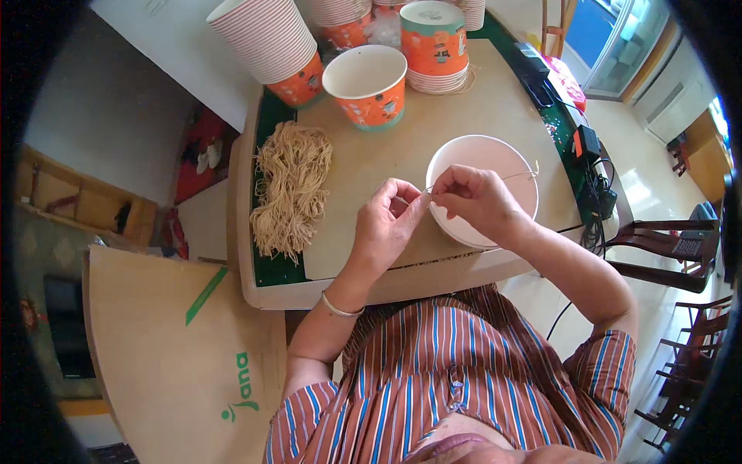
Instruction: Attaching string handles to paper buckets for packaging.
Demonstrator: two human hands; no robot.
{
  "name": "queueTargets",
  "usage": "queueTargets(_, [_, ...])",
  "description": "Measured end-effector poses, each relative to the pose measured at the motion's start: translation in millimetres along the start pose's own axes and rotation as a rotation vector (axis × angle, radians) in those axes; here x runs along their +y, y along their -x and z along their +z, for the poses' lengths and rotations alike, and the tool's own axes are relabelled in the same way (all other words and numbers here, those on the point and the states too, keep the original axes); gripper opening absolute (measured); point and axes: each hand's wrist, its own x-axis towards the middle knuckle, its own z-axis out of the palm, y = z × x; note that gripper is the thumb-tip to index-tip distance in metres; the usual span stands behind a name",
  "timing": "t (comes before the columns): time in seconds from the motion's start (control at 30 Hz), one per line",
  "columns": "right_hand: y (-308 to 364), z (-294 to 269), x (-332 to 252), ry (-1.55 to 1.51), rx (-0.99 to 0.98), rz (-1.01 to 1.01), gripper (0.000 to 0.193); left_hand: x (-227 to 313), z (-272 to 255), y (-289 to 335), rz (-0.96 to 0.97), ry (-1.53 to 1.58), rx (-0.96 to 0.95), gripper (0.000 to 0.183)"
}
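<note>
1. Our left hand (385, 224) and our right hand (483, 201) meet at their fingertips; both are grasping the thin string (518, 175) in a small pinch, as far as we can judge, because the exact grip is partly hidden by the fingers.

2. The string lies to the right of this meeting point. Its long axis goes sideways, a little upward to the far right, above the mouth of the white bowl (487, 151), and its tip reaches the right rim. The right hand is nearer to this tip, and it hangs over the bowl; the left hand is just outside the left rim.

3. On the other side, the skein (290, 189) lies well apart from the string, with its length pointing away from our body. The left hand is the nearer one to it.

4. The desk (417, 286) carries a brown sheet (386, 155); the bowl stands on it near the front edge. At the back we see an orange cup (371, 104) between two stacks, and cables (593, 209) at the right edge.

5. In the room, a carton (178, 332) is at our left, and dark chairs (665, 247) stand at our right on a shiny floor (641, 185).
</note>
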Motion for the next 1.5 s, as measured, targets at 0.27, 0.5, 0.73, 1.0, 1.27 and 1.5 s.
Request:
queueTargets(0.27, [-0.4,0.6,3.8,0.164,0.023,-0.036,0.009,-1.1,0.8,-7.4,-0.012,0.035,-0.024,0.014])
queueTargets(0.5, [0.4,2.9,0.1,0.194,0.075,-0.04,0.01,0.6,1.3,-7.3,-0.001,0.086,-0.045,0.01])
queueTargets(0.73, [4.6,4.7,-4.1,0.556,0.222,-0.372,0.007,6.8,6.1,-3.0,0.067,0.006,0.011,0.008])
queueTargets(1.0, [3.1,4.5,-4.8,0.443,0.238,-0.369,0.007,15.4,9.4,0.2,0.34,-0.219,0.153,0.006])
queueTargets(1.27, [-9.0,-3.8,6.1,0.311,0.127,-0.295,0.007,12.5,11.0,-1.5,0.422,-0.168,0.142,0.008])
queueTargets(1.5, [-13.9,-7.4,9.8,0.067,0.063,-0.139,0.006,2.0,9.8,-5.8,0.397,-0.073,0.139,0.009])
